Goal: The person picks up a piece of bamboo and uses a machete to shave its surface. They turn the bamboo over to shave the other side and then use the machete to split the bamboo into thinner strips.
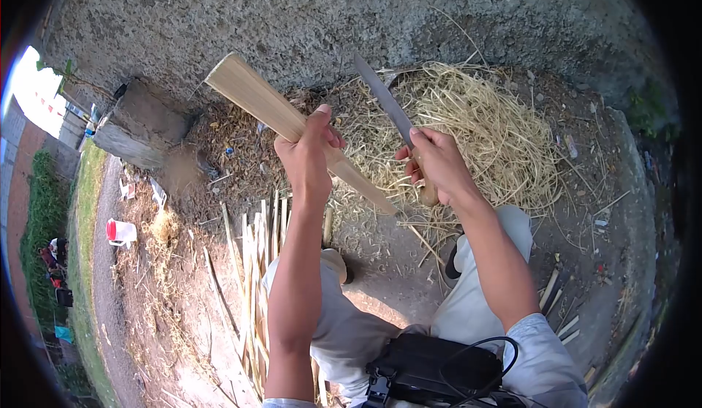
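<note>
Bamboo slat (292,119): flat, pale tan strip with smooth face, broad squared upper end, narrowing toward lower tip. Being held aloft off the ground, slanting from upper left down to lower right, gripped at mid-length. Lower tip ending just beside the knife handle.

Knife (387,104): long, narrow grey blade, pointed tip, wooden handle mostly hidden in the grip. Being held raised, blade pointing up and to the left, standing apart from the slat's upper part, converging toward its lower end.

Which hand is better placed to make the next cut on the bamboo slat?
Right, probably. The right hand grips the knife, blade up beside the bamboo slat. The left hand is wrapped around the slat, holding it.
</note>
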### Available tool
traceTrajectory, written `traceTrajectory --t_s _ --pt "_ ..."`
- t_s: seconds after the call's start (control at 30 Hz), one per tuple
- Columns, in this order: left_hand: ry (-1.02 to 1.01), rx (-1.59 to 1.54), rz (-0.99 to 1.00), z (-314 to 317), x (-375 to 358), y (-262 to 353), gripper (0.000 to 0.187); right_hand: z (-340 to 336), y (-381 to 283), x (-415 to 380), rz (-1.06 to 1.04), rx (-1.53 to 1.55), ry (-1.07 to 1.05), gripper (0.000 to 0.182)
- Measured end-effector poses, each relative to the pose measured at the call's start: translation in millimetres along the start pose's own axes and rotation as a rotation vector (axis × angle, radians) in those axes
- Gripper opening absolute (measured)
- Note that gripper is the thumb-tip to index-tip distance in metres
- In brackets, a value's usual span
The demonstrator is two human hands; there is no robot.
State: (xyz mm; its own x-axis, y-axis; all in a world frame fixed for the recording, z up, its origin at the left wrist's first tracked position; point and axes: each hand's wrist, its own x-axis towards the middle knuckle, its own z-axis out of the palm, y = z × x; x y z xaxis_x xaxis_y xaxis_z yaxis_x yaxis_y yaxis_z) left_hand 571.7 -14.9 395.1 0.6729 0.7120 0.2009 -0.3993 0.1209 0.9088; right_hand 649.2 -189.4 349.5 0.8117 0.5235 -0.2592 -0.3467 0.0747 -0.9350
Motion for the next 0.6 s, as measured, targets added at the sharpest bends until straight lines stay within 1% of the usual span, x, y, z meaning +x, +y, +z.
traceTrajectory --t_s 0.07,0.1,0.27,0.43,0.6 --pt "-0.008 0.034 -0.020 4.8 -1.6 -5.1 0.027 0.1 -3.9 -2.0 -0.008 0.015 0.044 0.029" --pt "-0.023 0.041 -0.005 9.2 -2.3 -7.0 0.031 -0.5 -6.2 -3.2 -0.009 0.030 0.065 0.029" --pt "-0.061 0.126 0.001 17.1 -7.3 -10.9 0.036 -9.3 -7.7 4.6 -0.031 0.077 0.134 0.025" --pt "-0.074 0.135 -0.020 25.0 -14.2 -11.7 0.036 -14.4 -9.7 4.9 -0.036 0.100 0.128 0.023" --pt "-0.063 0.122 0.039 21.2 -13.1 3.6 0.038 -14.8 -6.7 2.0 -0.018 0.092 0.121 0.022"
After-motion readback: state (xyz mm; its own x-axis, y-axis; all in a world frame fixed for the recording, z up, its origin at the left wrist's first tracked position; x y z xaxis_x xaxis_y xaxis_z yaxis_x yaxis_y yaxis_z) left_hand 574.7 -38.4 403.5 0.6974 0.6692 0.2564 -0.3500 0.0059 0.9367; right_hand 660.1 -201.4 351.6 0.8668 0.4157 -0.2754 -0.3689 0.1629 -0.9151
